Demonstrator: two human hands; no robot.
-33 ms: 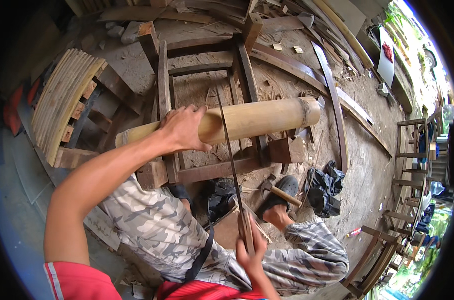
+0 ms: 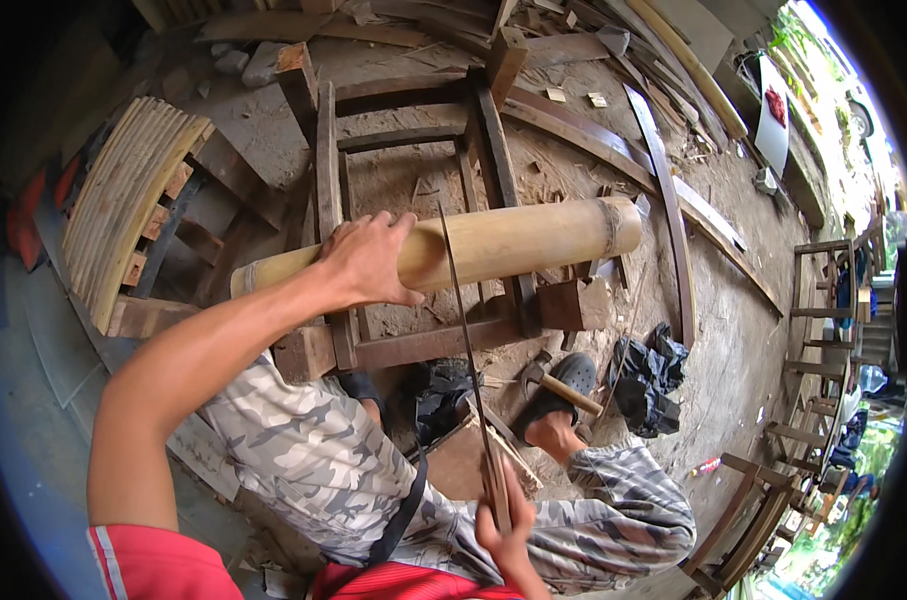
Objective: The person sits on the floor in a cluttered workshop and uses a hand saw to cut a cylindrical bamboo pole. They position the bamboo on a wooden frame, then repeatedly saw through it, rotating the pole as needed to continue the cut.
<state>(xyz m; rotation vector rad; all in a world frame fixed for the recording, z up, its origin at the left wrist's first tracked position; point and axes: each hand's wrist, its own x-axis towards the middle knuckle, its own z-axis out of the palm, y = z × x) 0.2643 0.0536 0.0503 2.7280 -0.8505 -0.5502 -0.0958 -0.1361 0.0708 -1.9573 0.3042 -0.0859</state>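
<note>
A thick bamboo pole (image 2: pixel 533 238) lies crosswise over a dark wooden frame (image 2: pixel 398 95). My left hand (image 2: pixel 370 258) presses down on the pole left of its middle, thumb on the near side and fingers over the top. Just right of that hand, the thin blade of a handsaw (image 2: pixel 460 310) crosses the bamboo. In the lower middle, my right hand (image 2: pixel 506 508) is wrapped round the saw's wooden handle. How deep the blade sits in the bamboo I cannot tell.
A hammer (image 2: pixel 563 388) rests by my shod foot (image 2: pixel 570 378). Black plastic bags (image 2: pixel 650 385) lie on the floor. To the left stands a slatted bamboo piece (image 2: pixel 133 205). Long boards (image 2: pixel 663 200) lie to the right, and wooden frames (image 2: pixel 823 340) line the far right.
The saw and my right hand have drawn back a little toward me, so less blade shows beyond the bamboo. My left hand stays in place on the pole.
</note>
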